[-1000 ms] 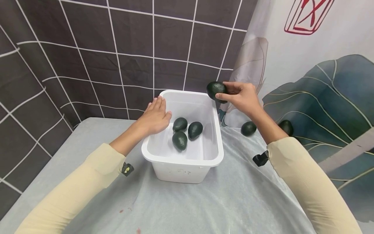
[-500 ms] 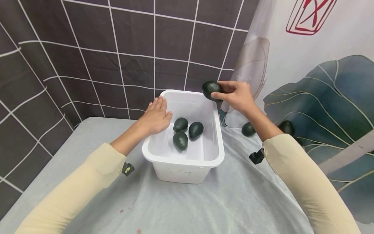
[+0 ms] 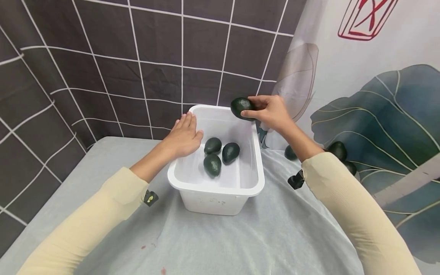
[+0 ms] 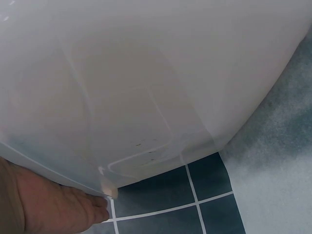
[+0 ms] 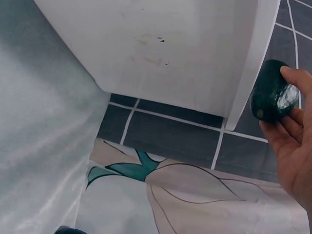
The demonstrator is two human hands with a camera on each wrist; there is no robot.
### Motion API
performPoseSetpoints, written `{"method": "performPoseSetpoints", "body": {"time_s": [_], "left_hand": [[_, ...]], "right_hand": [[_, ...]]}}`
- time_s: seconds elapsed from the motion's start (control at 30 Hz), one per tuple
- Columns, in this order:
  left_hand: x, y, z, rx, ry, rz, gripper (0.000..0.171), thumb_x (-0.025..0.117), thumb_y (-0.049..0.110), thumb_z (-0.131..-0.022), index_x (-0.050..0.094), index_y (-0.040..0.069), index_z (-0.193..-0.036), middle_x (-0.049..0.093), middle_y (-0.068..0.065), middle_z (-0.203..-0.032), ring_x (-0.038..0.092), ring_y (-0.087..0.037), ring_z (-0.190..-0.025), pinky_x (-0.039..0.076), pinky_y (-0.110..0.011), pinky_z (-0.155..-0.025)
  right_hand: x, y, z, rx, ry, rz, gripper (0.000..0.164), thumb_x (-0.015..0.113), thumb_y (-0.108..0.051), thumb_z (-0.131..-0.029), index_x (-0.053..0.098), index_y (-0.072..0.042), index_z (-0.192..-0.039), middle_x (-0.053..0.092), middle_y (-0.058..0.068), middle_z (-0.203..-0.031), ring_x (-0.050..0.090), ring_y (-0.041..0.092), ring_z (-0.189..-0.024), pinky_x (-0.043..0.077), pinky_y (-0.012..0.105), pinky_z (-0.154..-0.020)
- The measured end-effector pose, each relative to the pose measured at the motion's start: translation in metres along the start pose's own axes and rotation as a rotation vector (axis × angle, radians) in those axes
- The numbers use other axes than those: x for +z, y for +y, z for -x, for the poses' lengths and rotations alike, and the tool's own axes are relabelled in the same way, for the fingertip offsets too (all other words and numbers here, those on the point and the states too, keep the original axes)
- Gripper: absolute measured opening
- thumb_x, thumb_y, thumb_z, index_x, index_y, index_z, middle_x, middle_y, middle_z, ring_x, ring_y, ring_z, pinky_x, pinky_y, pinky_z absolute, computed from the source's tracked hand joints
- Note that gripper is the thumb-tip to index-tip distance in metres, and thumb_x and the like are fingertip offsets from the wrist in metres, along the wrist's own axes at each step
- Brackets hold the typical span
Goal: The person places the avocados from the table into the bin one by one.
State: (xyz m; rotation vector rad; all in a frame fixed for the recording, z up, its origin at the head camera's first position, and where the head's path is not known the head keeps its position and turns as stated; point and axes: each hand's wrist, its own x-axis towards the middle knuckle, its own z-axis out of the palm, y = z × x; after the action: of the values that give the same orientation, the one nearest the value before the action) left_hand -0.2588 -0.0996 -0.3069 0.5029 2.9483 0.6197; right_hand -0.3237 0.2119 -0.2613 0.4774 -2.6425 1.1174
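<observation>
A dark green avocado is pinched between the thumb and fingers of my right hand, above the far right corner of a white plastic tub. The right wrist view shows the same avocado just beyond the tub's rim. My left hand rests with straight fingers on the tub's left rim. Inside the tub, three avocados lie close together on the bottom. The left wrist view is mostly filled by the tub's outer wall, with part of my left hand at its lower left.
Right of the tub, more avocados lie on the grey cloth, partly hidden by my right forearm. A dark tiled-pattern backdrop hangs behind the tub. A printed curtain hangs to the right.
My right hand has moved left with the avocado, from beside the tub's right rim to over its far right corner. My left hand has stayed on the rim.
</observation>
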Motion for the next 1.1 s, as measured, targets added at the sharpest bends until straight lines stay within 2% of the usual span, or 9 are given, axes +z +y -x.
{"method": "performPoseSetpoints", "body": {"time_s": [0.33, 0.47, 0.6, 0.8, 1.1], "left_hand": [[-0.002, 0.001, 0.001, 0.001, -0.005, 0.007, 0.079, 0.024, 0.038, -0.118, 0.000, -0.011, -0.176, -0.009, -0.029, -0.188, -0.008, -0.046, -0.178, -0.002, -0.055, -0.147], [-0.002, 0.001, 0.001, -0.004, -0.003, 0.003, 0.079, 0.024, 0.038, -0.118, 0.001, -0.011, -0.176, -0.009, -0.029, -0.188, -0.007, -0.046, -0.178, -0.002, -0.055, -0.147], [-0.002, 0.000, 0.002, -0.005, -0.003, 0.002, 0.079, 0.024, 0.038, -0.118, 0.001, -0.011, -0.176, -0.009, -0.029, -0.188, -0.007, -0.046, -0.178, -0.002, -0.055, -0.147], [-0.001, 0.001, 0.000, 0.000, 0.000, -0.007, 0.079, 0.024, 0.038, -0.118, 0.001, -0.011, -0.176, -0.008, -0.029, -0.188, -0.007, -0.045, -0.178, -0.002, -0.055, -0.147], [-0.001, 0.000, 0.001, 0.000, -0.005, 0.002, 0.079, 0.023, 0.038, -0.119, 0.000, -0.010, -0.176, -0.009, -0.029, -0.188, -0.008, -0.045, -0.178, -0.003, -0.055, -0.147]], "right_hand": [[0.005, -0.007, -0.006, 0.009, -0.050, 0.035, 0.062, 0.096, -0.033, -0.090, 0.078, -0.008, -0.144, 0.084, 0.017, -0.131, 0.082, 0.032, -0.122, 0.056, 0.014, -0.087], [0.010, -0.009, -0.007, 0.000, -0.087, 0.027, 0.063, 0.096, -0.029, -0.091, 0.076, -0.005, -0.146, 0.081, 0.017, -0.139, 0.080, 0.033, -0.129, 0.064, 0.032, -0.104], [0.013, -0.009, -0.005, 0.007, -0.108, 0.003, 0.064, 0.095, -0.028, -0.092, 0.075, -0.002, -0.147, 0.077, 0.017, -0.147, 0.075, 0.037, -0.137, 0.061, 0.048, -0.116], [0.008, -0.002, -0.002, 0.017, -0.091, -0.017, 0.061, 0.093, -0.025, -0.094, 0.075, 0.001, -0.146, 0.076, 0.018, -0.147, 0.075, 0.038, -0.138, 0.061, 0.050, -0.117], [0.001, 0.007, 0.001, 0.064, -0.076, -0.019, 0.060, 0.093, -0.027, -0.094, 0.075, 0.000, -0.145, 0.077, 0.017, -0.146, 0.077, 0.036, -0.135, 0.063, 0.043, -0.113]]}}
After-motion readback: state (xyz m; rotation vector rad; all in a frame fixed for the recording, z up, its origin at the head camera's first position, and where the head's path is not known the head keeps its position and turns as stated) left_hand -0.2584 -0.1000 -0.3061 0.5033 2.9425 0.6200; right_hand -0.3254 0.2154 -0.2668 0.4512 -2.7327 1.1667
